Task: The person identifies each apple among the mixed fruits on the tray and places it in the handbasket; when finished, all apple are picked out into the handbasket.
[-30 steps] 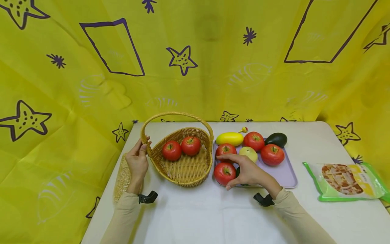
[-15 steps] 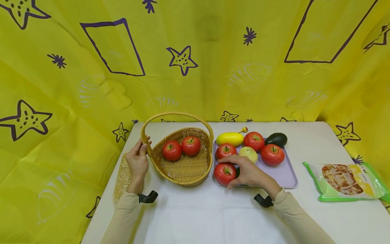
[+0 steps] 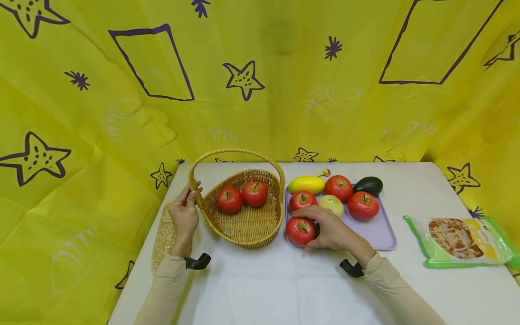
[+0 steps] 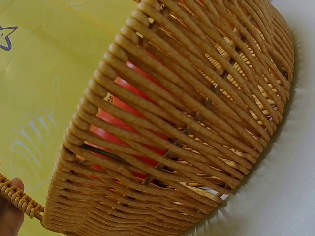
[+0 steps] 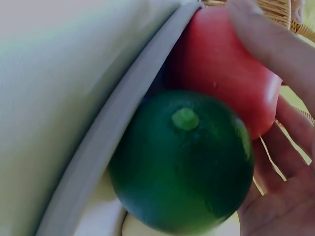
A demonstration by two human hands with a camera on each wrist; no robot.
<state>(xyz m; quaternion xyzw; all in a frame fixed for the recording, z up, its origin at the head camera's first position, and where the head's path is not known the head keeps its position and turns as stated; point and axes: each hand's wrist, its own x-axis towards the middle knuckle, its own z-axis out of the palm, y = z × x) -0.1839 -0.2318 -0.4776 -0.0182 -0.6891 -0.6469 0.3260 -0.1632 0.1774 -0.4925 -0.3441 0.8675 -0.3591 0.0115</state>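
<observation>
My left hand (image 3: 184, 216) holds the left side of the handle of a wicker basket (image 3: 249, 243), which has two red apples (image 3: 242, 198) inside. In the left wrist view a fingertip (image 4: 15, 187) shows behind the handle, and red shows through the weave (image 4: 147, 118). To the right, my right hand (image 3: 335, 228) is around a red apple (image 3: 300, 231) at the front left corner of a lilac tray (image 3: 378, 234). The right wrist view has the thumb over that apple and the fingers on its far side. A dark green round fruit (image 5: 182, 162) sits beside it, mostly hidden by my hand in the head view.
The tray also bears several red apples (image 3: 363, 206), a pale yellow-green fruit (image 3: 331, 205), a yellow oval fruit (image 3: 306, 184) and an avocado (image 3: 368, 186). A green-edged food bag (image 3: 463, 239) lies at the right; a bag of grains (image 3: 163, 239) lies left of the basket.
My right hand has shifted slightly, its fingers and thumb settling closer around the front apple. The left hand and basket look unchanged.
</observation>
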